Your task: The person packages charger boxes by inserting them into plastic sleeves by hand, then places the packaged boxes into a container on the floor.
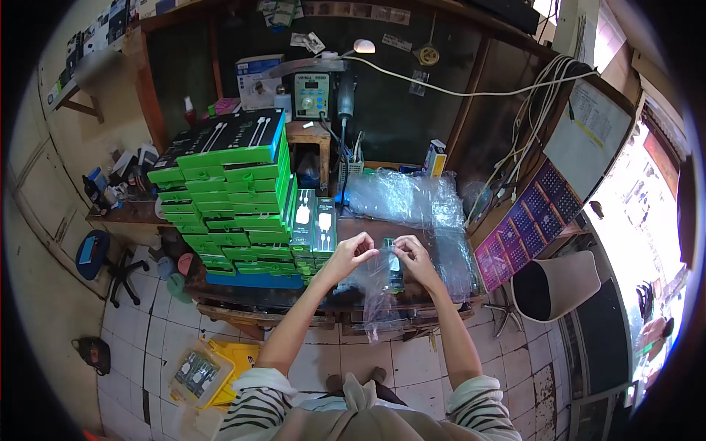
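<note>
In the head view a clear plastic bag (376, 290) hangs between my two hands over the front edge of the table. My left hand (351, 256) pinches the bag's upper edge with thumb and forefinger. On the other side my right hand (413, 257) has its fingertips closed on the same edge. A small dark package with a white and green print (396, 273) lies beside and partly behind the plastic, below my right fingers. Whether it is inside the bag I cannot tell. Left of my hands stand black and green charger boxes (323, 224).
A tall stack of green-edged boxes (228, 198) fills the table's left side. Clear plastic bags (397, 197) lie behind and right of my hands. A soldering station (311, 95) stands at the back. A yellow crate (235, 360) and a white chair (551, 287) are on the floor.
</note>
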A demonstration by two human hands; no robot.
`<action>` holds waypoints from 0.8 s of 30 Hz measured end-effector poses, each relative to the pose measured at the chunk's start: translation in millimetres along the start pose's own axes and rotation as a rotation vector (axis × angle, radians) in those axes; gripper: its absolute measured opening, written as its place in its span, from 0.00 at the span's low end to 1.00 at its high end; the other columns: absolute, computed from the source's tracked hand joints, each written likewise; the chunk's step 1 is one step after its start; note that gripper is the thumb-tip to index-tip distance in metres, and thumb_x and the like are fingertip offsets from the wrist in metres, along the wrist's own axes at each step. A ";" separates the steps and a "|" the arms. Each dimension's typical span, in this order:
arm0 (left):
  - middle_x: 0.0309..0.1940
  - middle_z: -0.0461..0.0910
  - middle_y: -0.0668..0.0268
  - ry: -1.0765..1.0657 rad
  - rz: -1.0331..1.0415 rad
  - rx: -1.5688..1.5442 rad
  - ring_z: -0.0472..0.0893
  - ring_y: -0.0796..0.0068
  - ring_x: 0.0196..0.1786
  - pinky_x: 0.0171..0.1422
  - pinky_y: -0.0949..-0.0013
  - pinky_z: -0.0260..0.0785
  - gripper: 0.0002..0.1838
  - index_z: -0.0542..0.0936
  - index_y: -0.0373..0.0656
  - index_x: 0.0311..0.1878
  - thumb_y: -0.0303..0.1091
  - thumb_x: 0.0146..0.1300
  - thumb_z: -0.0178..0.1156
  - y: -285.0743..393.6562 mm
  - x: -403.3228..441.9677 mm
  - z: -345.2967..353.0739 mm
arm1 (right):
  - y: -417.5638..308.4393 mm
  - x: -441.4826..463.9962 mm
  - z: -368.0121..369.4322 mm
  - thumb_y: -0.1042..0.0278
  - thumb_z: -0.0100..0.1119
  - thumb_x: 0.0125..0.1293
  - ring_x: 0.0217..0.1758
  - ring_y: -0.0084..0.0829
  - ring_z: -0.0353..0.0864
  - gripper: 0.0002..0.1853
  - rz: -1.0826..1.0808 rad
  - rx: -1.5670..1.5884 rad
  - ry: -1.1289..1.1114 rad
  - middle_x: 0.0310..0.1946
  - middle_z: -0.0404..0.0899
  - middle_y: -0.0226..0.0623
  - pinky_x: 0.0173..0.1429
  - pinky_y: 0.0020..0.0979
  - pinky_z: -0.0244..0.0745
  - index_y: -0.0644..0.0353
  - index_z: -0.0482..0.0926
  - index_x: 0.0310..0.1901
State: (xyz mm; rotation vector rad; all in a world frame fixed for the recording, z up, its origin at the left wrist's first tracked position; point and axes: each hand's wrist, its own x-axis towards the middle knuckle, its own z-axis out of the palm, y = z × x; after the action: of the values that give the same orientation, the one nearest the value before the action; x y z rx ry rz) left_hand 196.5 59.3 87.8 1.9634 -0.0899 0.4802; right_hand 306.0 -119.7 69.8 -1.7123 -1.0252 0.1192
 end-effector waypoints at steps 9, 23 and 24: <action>0.31 0.71 0.62 -0.048 0.195 0.255 0.76 0.64 0.30 0.36 0.65 0.69 0.11 0.73 0.38 0.34 0.36 0.55 0.61 8.7 5.1 4.5 | 17.5 -6.0 -1.4 0.70 0.55 0.60 0.37 0.20 0.71 0.07 0.064 -0.048 -0.010 0.38 0.69 0.31 0.39 0.22 0.68 0.63 0.74 0.38; 0.31 0.71 0.63 0.097 0.289 0.616 0.73 0.64 0.39 0.42 0.65 0.68 0.08 0.74 0.39 0.32 0.30 0.53 0.61 13.6 7.5 12.5 | 98.8 -2.1 -7.5 0.74 0.56 0.50 0.61 0.38 0.60 0.25 -0.536 -0.954 -0.455 0.56 0.64 0.30 0.62 0.44 0.56 0.39 0.72 0.52; 0.31 0.72 0.63 0.101 0.282 0.627 0.73 0.64 0.39 0.42 0.65 0.68 0.07 0.74 0.39 0.32 0.31 0.53 0.61 15.9 6.7 13.1 | 96.5 -0.1 -8.5 0.73 0.57 0.49 0.60 0.38 0.61 0.22 -0.525 -0.931 -0.483 0.56 0.64 0.31 0.64 0.44 0.54 0.44 0.74 0.49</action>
State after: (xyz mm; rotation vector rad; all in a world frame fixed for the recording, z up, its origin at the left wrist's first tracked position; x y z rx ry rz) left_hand 202.0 41.8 99.2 2.5478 -0.1682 0.8709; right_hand 365.3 -130.2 -6.1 -2.1933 -2.0827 -0.3579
